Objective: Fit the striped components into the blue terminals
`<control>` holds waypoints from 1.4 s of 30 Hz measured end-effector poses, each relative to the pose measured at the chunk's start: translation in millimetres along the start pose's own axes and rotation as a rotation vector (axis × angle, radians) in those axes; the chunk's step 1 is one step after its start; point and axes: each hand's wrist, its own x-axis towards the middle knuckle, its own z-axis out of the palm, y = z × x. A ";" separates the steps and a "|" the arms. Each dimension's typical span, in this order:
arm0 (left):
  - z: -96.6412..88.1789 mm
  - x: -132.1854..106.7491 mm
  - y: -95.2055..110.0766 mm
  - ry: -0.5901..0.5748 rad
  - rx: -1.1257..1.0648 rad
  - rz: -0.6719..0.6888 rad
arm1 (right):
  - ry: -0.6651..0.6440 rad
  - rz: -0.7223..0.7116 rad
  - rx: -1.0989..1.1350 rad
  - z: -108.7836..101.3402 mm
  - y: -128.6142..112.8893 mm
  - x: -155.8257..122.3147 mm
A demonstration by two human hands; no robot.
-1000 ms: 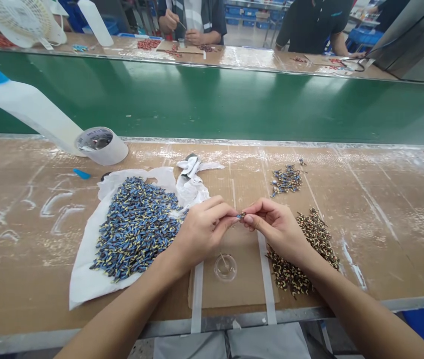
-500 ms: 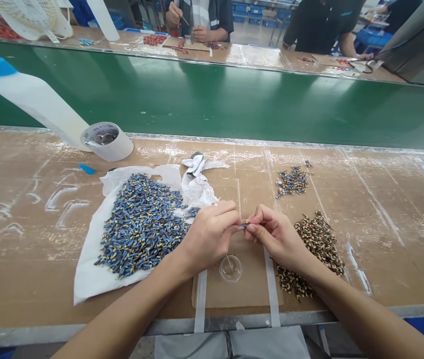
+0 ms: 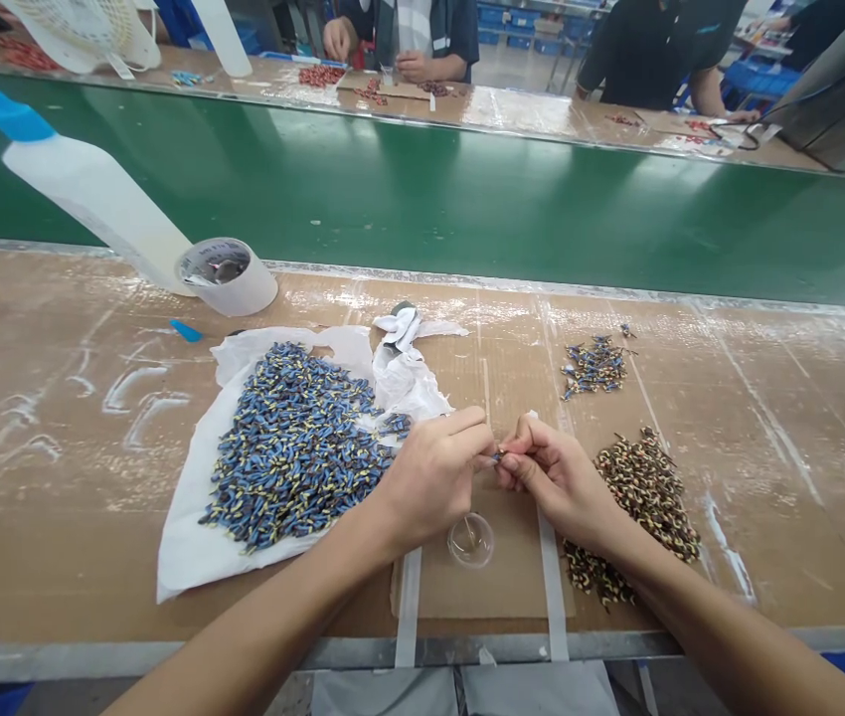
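Observation:
My left hand (image 3: pixel 433 477) and my right hand (image 3: pixel 553 475) meet over a taped cardboard pad (image 3: pixel 478 557), both pinching one small blue part (image 3: pixel 498 455) between their fingertips. Just below them sits a small clear round dish (image 3: pixel 470 540). A large heap of blue and yellow parts (image 3: pixel 292 443) lies on a white plastic bag (image 3: pixel 184 537) to the left. Under my right wrist spreads a pile of brown and yellow parts (image 3: pixel 642 497). A small cluster of blue pieces (image 3: pixel 592 365) lies farther back on the right.
A white squeeze bottle with a blue cap (image 3: pixel 86 194) leans beside a tape roll (image 3: pixel 229 275) at the back left. A green conveyor belt (image 3: pixel 467 199) runs behind the bench. Two other people (image 3: pixel 408 35) work at the far side. A fan (image 3: pixel 86 30) stands far left.
Both hands have stayed pinched together on the small part, closing slightly tighter. The view has shifted a little, so everything sits slightly right and lower.

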 end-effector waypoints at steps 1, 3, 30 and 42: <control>0.5 -0.4 0.0 -0.008 -0.006 -0.011 | 0.000 0.000 0.005 0.5 1.1 -0.4; 0.8 -0.9 -0.1 -0.020 -0.019 -0.027 | 0.000 0.009 0.010 1.5 2.3 -1.0; -49.0 3.6 -6.2 -0.239 -1.608 -0.829 | 0.024 0.036 -0.131 -8.8 -3.7 11.8; -64.4 5.1 -9.1 -0.094 -1.566 -0.826 | 0.016 -0.075 -0.327 -5.0 -10.7 12.6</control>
